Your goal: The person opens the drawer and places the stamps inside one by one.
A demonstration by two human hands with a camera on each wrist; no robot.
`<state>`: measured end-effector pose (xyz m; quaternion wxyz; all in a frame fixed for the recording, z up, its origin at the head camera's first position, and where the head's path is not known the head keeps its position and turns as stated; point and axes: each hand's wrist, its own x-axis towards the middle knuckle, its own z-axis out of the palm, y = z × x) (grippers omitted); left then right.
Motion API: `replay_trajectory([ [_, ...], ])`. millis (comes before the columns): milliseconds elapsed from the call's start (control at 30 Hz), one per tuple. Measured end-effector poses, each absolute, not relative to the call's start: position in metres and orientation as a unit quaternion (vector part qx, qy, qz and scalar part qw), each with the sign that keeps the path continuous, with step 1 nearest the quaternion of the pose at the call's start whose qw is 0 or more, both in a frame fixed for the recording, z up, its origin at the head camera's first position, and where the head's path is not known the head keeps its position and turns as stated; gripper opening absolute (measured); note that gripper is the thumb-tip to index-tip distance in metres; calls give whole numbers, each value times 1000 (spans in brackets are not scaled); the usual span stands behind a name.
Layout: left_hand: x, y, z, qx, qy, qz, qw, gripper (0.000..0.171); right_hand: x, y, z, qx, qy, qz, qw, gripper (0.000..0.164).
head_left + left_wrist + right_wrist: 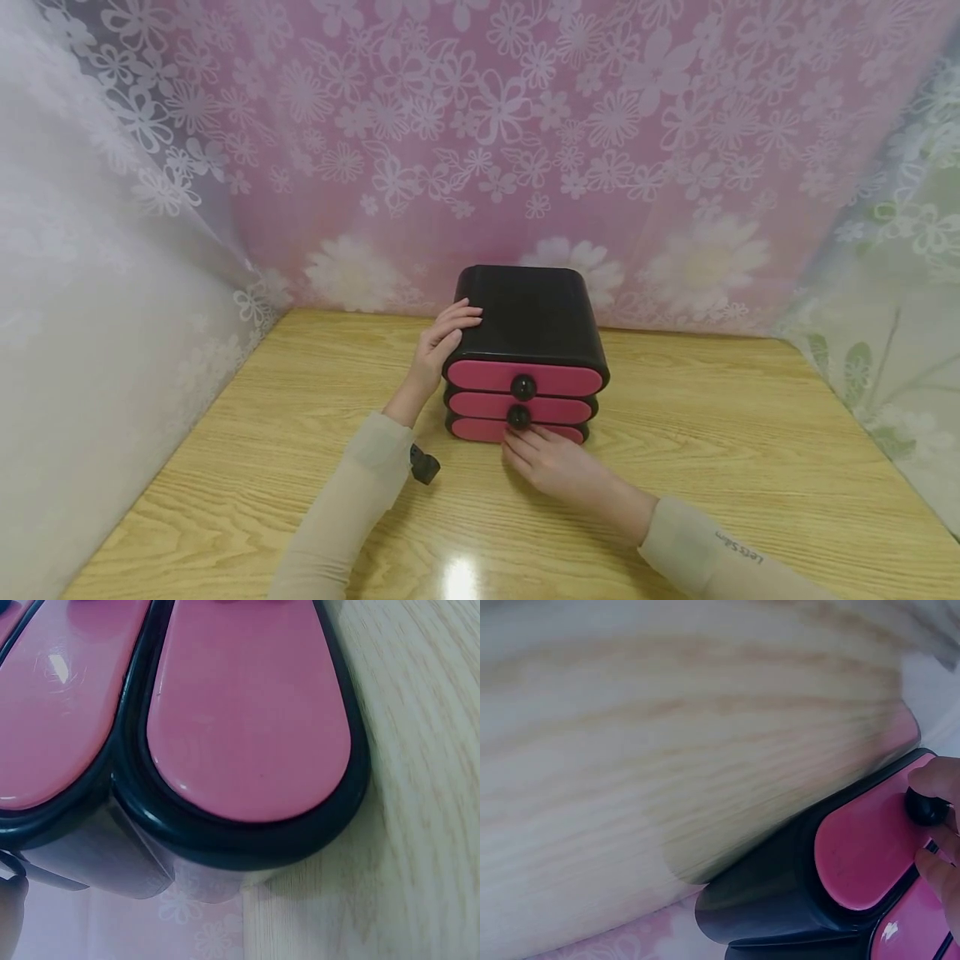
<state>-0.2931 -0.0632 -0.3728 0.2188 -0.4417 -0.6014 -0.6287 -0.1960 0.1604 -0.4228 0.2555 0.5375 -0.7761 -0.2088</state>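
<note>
A small black cabinet (pixel 528 312) with three pink-fronted drawers stands on the table in the head view. My left hand (pixel 441 337) rests along its upper left edge, with the fingers laid over the top. At the lower front, my right hand (pixel 558 462) pinches the round black knob (pixel 926 808) of the bottom drawer (pixel 476 430), seen between thumb and fingers in the right wrist view. Above it show the middle drawer's knob (pixel 518 417) and the top drawer's knob (pixel 522 387). The drawer fronts look flush with the frame.
The wood-grain table (pixel 720 433) spreads around the cabinet. Close behind it hangs a pink flowered curtain (pixel 495 167), with pale curtains at both sides. A small black wrist camera (pixel 424 465) sticks out from the left sleeve.
</note>
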Motion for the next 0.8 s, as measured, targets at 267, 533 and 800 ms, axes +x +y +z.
replay_trajectory([
  [267,-295,-61,-374,-444,-598,-632,216,30,-197,165,-422,546,-776,-161,270,40],
  [533,-298,-61,-380,-420,-608,-644,198,37,-186,172,-410,545,-799,-4,256,32],
  [800,-293,-68,-372,-398,-599,-681,137,33,-169,180,-387,511,-800,115,291,26],
])
